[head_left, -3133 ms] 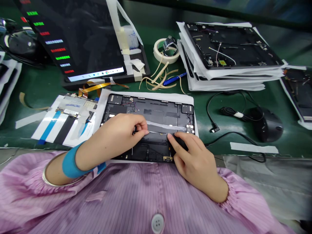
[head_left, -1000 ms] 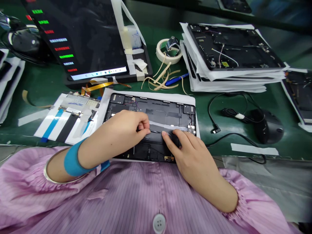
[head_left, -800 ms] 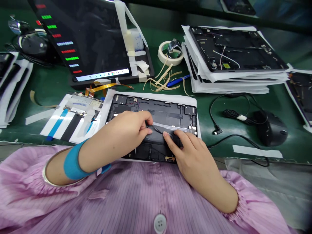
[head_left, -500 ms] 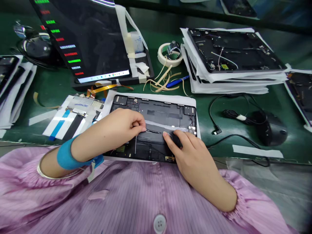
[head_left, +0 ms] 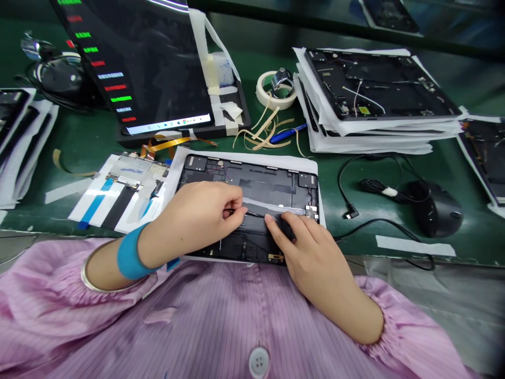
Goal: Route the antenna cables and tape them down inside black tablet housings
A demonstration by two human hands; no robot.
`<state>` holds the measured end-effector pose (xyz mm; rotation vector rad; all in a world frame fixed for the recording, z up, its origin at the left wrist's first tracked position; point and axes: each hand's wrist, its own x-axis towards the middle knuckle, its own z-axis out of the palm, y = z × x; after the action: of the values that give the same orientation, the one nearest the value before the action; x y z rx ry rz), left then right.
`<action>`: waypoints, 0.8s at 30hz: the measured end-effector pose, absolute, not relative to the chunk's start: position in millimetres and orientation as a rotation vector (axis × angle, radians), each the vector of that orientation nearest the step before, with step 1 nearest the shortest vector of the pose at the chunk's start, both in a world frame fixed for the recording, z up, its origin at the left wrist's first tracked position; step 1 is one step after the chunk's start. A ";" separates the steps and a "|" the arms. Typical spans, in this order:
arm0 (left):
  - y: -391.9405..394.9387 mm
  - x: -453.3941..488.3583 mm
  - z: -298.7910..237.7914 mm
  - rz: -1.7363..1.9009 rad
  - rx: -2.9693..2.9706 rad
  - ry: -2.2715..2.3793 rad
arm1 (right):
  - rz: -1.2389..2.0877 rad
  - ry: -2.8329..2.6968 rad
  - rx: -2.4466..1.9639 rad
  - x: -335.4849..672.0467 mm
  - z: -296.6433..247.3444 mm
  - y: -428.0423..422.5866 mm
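In front of me lies an opened black tablet housing [head_left: 268, 185], its inside facing up, with small parts and wires fixed in it. My left hand [head_left: 205, 210] is over its left half, thumb and index finger pinched on a thin black cable [head_left: 254, 213]. That cable runs right across the housing to the fingertips of my right hand [head_left: 311, 252]. My right thumb and forefinger are spread and press down at the cable's right end; the other fingers rest on the housing's right part. My left palm hides some of the housing's lower left.
White paper [head_left: 321, 195] lies under the housing. To the left are a circuit board [head_left: 136, 167] and a tilted screen [head_left: 153, 68]. Behind stand a tape roll [head_left: 263, 97], a blue pen [head_left: 286, 135] and stacked housings [head_left: 386, 89]. A black mouse [head_left: 437, 210] sits right.
My left hand has shifted slightly right, still pinching the cable, and closer to my right hand. My right hand stays nearly still on the housing.
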<state>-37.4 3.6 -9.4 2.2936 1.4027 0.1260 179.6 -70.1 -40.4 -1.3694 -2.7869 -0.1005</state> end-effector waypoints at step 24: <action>4.6 -39.8 -21.4 0.068 2.131 1.420 | -0.088 -2.853 -1.365 177.6 -37.9 -66.6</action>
<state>-39.8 4.6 -21.4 2.1313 1.4198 0.0684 177.6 -66.6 -37.9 -1.3651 -2.8534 -0.0876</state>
